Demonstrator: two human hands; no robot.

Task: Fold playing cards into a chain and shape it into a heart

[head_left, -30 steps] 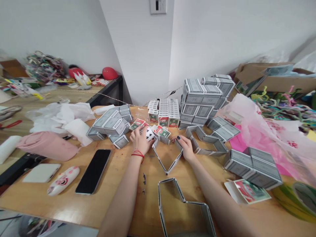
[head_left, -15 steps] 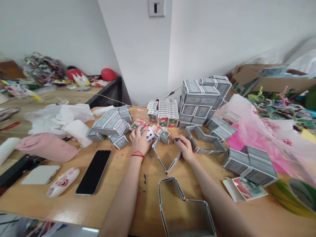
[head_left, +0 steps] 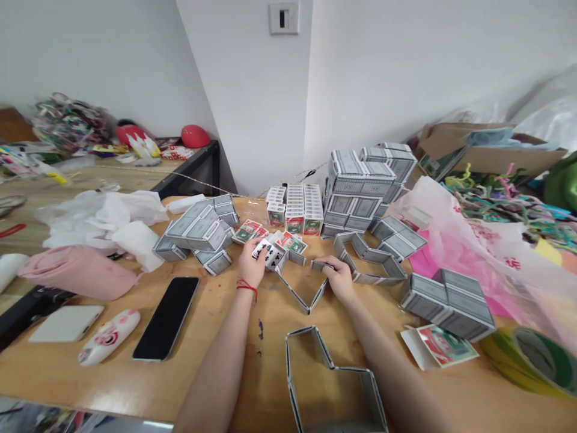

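My left hand (head_left: 250, 266), with a red string on its wrist, is closed on playing cards (head_left: 272, 255) that show black clubs, its thumb on their faces. My right hand (head_left: 339, 279) pinches the right end of an open chain of joined playing cards (head_left: 294, 291), standing on edge in a V shape. The chain's left end lies just beside the cards in my left hand. Nearer to me stands another joined-card frame (head_left: 333, 365), and a similar frame (head_left: 383, 273) is right of my right hand.
Behind are card boxes (head_left: 295, 207), a tall stack of card-built blocks (head_left: 356, 186) and loose card packs (head_left: 250, 230). More blocks (head_left: 198, 225) sit left. A phone (head_left: 166, 319) lies left of my forearm; green-yellow tape (head_left: 505, 355) and an opened card box (head_left: 444, 346) are right.
My left thumb now lies across the cards, whose faces show more. My right hand now grips the chain's right end, which is turned inward. The view has shifted slightly.
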